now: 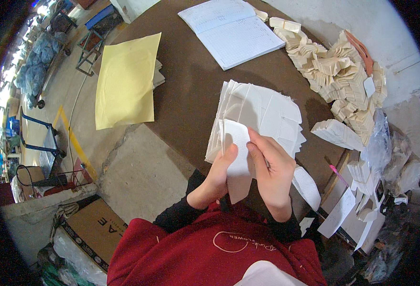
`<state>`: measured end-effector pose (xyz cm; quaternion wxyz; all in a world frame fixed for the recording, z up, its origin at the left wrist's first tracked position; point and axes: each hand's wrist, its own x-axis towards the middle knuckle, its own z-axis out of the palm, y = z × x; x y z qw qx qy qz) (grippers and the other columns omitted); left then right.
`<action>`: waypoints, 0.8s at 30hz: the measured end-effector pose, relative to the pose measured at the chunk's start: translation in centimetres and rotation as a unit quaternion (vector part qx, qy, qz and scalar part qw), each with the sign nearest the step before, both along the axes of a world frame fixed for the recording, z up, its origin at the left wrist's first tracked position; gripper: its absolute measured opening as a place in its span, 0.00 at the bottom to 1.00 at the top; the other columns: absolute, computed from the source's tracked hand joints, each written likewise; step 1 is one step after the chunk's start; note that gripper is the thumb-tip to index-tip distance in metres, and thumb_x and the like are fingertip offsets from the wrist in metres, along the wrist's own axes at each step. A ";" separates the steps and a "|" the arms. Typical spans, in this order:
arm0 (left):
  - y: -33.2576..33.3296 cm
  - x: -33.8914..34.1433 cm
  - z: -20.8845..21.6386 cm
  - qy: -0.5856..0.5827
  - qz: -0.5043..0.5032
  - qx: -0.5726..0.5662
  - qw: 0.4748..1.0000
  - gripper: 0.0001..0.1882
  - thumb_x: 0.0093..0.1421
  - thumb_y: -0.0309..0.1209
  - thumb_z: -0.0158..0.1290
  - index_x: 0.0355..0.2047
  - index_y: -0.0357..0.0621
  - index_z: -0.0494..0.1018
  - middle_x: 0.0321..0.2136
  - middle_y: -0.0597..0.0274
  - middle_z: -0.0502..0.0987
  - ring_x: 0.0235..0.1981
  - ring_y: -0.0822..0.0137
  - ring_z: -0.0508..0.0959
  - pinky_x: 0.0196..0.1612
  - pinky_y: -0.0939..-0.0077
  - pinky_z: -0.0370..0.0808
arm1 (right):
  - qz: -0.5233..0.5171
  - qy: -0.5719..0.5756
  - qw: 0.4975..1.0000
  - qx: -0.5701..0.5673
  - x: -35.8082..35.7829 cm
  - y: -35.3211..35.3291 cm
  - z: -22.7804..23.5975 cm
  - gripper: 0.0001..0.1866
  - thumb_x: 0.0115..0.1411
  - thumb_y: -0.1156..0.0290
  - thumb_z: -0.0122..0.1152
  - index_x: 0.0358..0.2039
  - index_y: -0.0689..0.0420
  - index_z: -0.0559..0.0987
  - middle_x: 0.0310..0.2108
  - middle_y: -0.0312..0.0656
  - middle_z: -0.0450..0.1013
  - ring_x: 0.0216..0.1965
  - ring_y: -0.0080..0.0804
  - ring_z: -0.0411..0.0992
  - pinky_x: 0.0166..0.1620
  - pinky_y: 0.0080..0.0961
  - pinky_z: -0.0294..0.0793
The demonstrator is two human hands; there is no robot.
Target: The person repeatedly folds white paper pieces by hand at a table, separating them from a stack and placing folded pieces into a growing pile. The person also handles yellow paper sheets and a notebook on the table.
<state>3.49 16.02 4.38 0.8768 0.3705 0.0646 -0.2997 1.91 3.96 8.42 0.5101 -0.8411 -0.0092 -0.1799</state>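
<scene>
Between my two hands is a white, finely textured flat piece (239, 162), narrow and cut to a shape; whether it is cloth, foam or board I cannot tell. My left hand (212, 181) is closed on its left edge, thumb on the front. My right hand (273, 174) pinches its right edge between thumb and fingers. Just beyond it, stacks of similar white cut pieces (272, 112) lie on the brown table (181, 95), partly hidden by the held piece and my hands. One loose curved white piece (306, 187) lies beside my right wrist.
A yellow sheet (126, 81) overhangs the table's left edge. An open notebook (234, 31) lies at the far side. Bundled cream pieces (334, 66) and orange-handled scissors (360, 50) are at the far right. A separate white bundle (337, 134) and a clear plastic bag (379, 143) are nearer.
</scene>
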 end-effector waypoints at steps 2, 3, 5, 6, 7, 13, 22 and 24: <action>0.2 0.1 0.0 0.002 -0.011 0.000 1.000 0.30 0.65 0.50 0.47 0.59 0.43 0.60 0.48 0.59 0.70 0.48 0.67 0.73 0.48 0.70 0.72 | -0.013 0.000 1.000 -0.005 0.0 0.3 -0.1 0.15 0.57 0.84 0.58 0.46 0.65 0.78 0.34 0.46 0.77 0.33 0.28 0.76 0.36 0.21 0.73; 0.3 0.2 0.1 0.000 -0.017 0.016 1.000 0.30 0.64 0.50 0.49 0.58 0.43 0.60 0.47 0.60 0.71 0.47 0.68 0.73 0.48 0.70 0.72 | -0.012 -0.011 1.000 -0.010 0.0 0.4 -0.1 0.15 0.57 0.84 0.57 0.46 0.65 0.78 0.34 0.47 0.77 0.33 0.29 0.76 0.36 0.21 0.74; 0.4 0.3 0.1 -0.001 -0.030 0.046 0.999 0.30 0.63 0.50 0.51 0.57 0.44 0.62 0.45 0.62 0.71 0.45 0.69 0.73 0.46 0.72 0.72 | -0.010 -0.029 0.999 -0.022 0.1 0.5 0.0 0.15 0.57 0.85 0.57 0.46 0.64 0.78 0.34 0.47 0.77 0.33 0.30 0.77 0.37 0.21 0.74; 0.5 0.3 0.1 0.001 -0.032 0.056 0.998 0.30 0.63 0.50 0.51 0.57 0.44 0.62 0.44 0.61 0.72 0.45 0.69 0.73 0.46 0.72 0.72 | -0.009 -0.028 0.999 -0.021 0.0 0.5 0.1 0.15 0.57 0.85 0.57 0.46 0.64 0.78 0.34 0.47 0.77 0.33 0.29 0.76 0.37 0.21 0.74; 0.6 0.3 0.0 0.003 -0.033 0.064 0.997 0.29 0.63 0.50 0.51 0.57 0.44 0.62 0.44 0.61 0.72 0.44 0.69 0.73 0.45 0.72 0.72 | -0.007 -0.027 0.999 -0.025 0.0 0.4 0.1 0.15 0.57 0.85 0.57 0.46 0.65 0.78 0.34 0.47 0.77 0.33 0.29 0.76 0.37 0.20 0.74; 1.3 0.5 0.0 -0.006 -0.075 0.014 0.997 0.33 0.64 0.55 0.43 0.58 0.42 0.61 0.46 0.58 0.72 0.47 0.64 0.73 0.48 0.68 0.71 | -0.016 0.053 0.996 0.068 -0.7 -0.3 0.5 0.16 0.58 0.85 0.56 0.47 0.65 0.78 0.33 0.45 0.76 0.31 0.26 0.73 0.34 0.17 0.71; 1.1 0.8 0.3 0.053 -0.021 -0.002 0.998 0.39 0.63 0.63 0.38 0.60 0.42 0.58 0.50 0.56 0.69 0.44 0.64 0.74 0.45 0.69 0.73 | -0.040 0.034 0.996 0.068 -1.1 -0.7 2.2 0.15 0.58 0.84 0.58 0.46 0.63 0.79 0.32 0.41 0.76 0.29 0.19 0.71 0.31 0.16 0.70; 1.2 0.5 0.0 0.017 -0.061 -0.021 0.998 0.39 0.64 0.62 0.37 0.62 0.43 0.56 0.54 0.54 0.67 0.51 0.60 0.71 0.51 0.65 0.71 | -0.019 0.048 0.997 0.055 -0.9 -0.3 1.7 0.15 0.57 0.84 0.58 0.46 0.64 0.78 0.33 0.45 0.77 0.31 0.24 0.74 0.33 0.18 0.72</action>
